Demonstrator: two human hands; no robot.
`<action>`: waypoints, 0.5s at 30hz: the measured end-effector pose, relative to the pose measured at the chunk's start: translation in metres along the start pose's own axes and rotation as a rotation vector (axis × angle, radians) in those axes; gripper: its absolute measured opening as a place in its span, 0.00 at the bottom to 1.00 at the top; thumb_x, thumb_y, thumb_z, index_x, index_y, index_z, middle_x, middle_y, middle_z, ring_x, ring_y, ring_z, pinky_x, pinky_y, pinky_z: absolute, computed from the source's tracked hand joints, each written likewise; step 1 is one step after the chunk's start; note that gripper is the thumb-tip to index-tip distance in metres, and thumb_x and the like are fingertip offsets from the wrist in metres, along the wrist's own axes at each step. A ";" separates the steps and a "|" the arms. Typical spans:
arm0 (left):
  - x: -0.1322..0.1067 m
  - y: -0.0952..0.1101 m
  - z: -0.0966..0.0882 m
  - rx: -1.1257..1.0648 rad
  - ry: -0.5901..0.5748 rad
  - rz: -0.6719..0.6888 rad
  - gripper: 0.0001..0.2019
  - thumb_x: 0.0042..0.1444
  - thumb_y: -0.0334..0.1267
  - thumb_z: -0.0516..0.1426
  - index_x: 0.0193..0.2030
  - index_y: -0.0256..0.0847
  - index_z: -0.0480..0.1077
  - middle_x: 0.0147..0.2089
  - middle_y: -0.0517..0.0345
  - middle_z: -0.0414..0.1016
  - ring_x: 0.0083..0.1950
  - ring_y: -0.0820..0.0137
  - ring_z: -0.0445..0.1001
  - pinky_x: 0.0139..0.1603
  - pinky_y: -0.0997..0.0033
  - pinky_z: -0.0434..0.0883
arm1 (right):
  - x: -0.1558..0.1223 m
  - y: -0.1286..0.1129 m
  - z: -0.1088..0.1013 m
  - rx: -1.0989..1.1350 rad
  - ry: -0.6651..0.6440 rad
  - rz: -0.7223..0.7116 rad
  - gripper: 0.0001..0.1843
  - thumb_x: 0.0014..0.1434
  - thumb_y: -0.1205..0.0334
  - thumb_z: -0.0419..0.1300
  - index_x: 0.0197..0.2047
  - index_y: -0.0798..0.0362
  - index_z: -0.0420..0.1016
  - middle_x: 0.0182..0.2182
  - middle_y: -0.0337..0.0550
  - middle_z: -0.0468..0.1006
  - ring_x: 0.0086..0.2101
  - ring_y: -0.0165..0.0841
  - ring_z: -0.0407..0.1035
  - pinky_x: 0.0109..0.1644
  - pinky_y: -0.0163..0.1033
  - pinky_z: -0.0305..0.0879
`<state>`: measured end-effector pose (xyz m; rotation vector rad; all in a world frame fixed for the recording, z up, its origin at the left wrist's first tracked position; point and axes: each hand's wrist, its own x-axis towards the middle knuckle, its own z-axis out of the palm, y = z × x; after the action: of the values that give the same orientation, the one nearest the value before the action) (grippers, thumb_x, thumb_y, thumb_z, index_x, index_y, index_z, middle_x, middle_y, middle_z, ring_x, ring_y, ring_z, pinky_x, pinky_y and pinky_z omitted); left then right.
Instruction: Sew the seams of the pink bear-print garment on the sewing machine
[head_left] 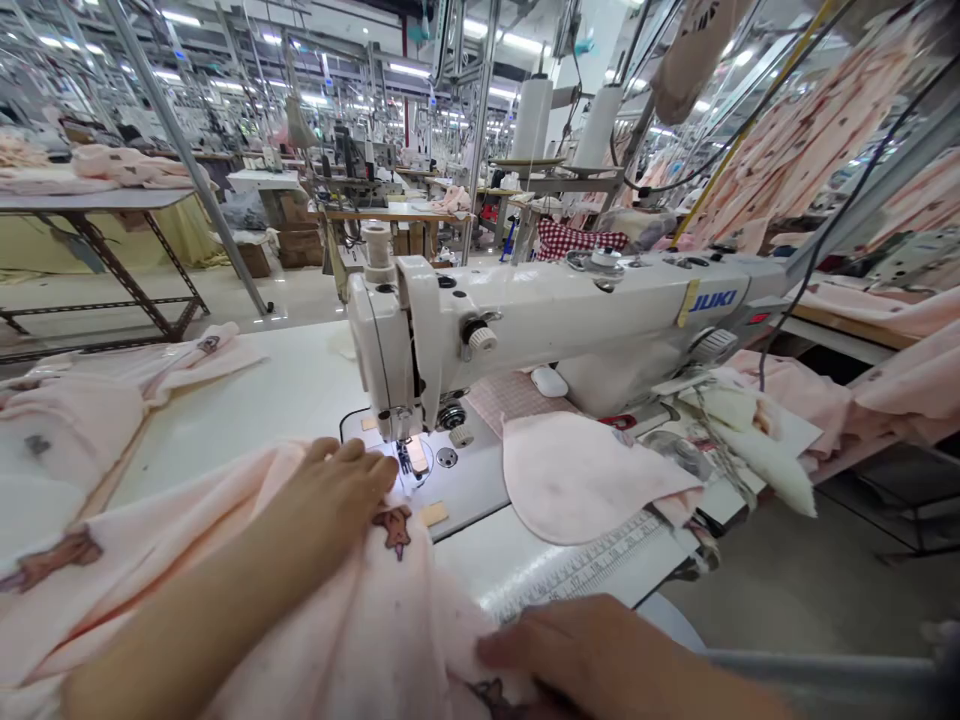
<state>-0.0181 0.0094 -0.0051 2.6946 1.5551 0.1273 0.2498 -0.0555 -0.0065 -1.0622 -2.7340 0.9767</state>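
1. The white desk (pixel 240 410) spreads across the near part of the scene, from the left edge to right of the middle.
2. On it stands a white sewing machine (pixel 592 305), its arm running from the middle toward the right, with blue lettering near its right end.
3. The pale pink printed fabric (pixel 397 630), bearing brown figures, lies in folds over the near left and middle of the desk, its far edge close to the needle area.
4. The left hand (pixel 341 490) rests on this fabric just left of and nearer than the needle area, fingers bent and close together; whether they pinch the cloth, I cannot tell.
5. The right hand (pixel 585 640) is at the near edge, right of the middle, its fingertips touching the same fabric; the rest of its fingers are hidden, so whether they grip is unclear.
6. A rounded pink piece (pixel 577 480) lies right of the needle area, on the far side of the right hand.
7. A printed measuring scale (pixel 592 560) runs along the desk between that piece and the right hand.
8. The presser foot (pixel 412 458) sits in a bright light, just beyond the left fingertips.
9. A tan tape strip (pixel 433 514) lies slightly nearer and right of it.
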 end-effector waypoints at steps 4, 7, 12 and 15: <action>0.015 0.009 0.011 0.024 0.005 -0.033 0.13 0.56 0.24 0.46 0.39 0.42 0.67 0.39 0.56 0.73 0.44 0.62 0.68 0.48 0.56 0.60 | 0.015 0.002 -0.020 -0.163 0.055 -0.034 0.19 0.62 0.64 0.55 0.57 0.46 0.65 0.40 0.43 0.76 0.38 0.36 0.70 0.40 0.39 0.62; 0.003 0.020 0.004 0.106 0.112 -0.154 0.14 0.57 0.26 0.46 0.44 0.41 0.67 0.42 0.52 0.73 0.48 0.55 0.68 0.52 0.47 0.57 | 0.045 0.009 -0.011 -0.334 0.105 -0.167 0.21 0.63 0.58 0.55 0.58 0.50 0.63 0.38 0.45 0.74 0.36 0.37 0.67 0.38 0.41 0.58; -0.027 0.036 0.017 0.065 0.276 -0.089 0.10 0.59 0.34 0.48 0.43 0.44 0.69 0.45 0.53 0.75 0.47 0.58 0.71 0.48 0.54 0.64 | 0.066 0.023 0.003 -0.470 0.105 -0.233 0.24 0.61 0.48 0.57 0.56 0.50 0.64 0.37 0.43 0.73 0.35 0.37 0.65 0.37 0.42 0.53; -0.037 0.022 0.035 0.097 0.171 0.148 0.20 0.60 0.47 0.52 0.58 0.47 0.63 0.63 0.54 0.65 0.61 0.57 0.64 0.60 0.53 0.59 | 0.063 0.027 0.005 -0.507 0.154 -0.269 0.25 0.62 0.46 0.55 0.57 0.50 0.63 0.36 0.43 0.74 0.33 0.36 0.64 0.36 0.43 0.52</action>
<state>-0.0144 -0.0326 -0.0403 2.9438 1.4347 0.3012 0.2162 -0.0041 -0.0368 -0.7373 -2.9527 0.1581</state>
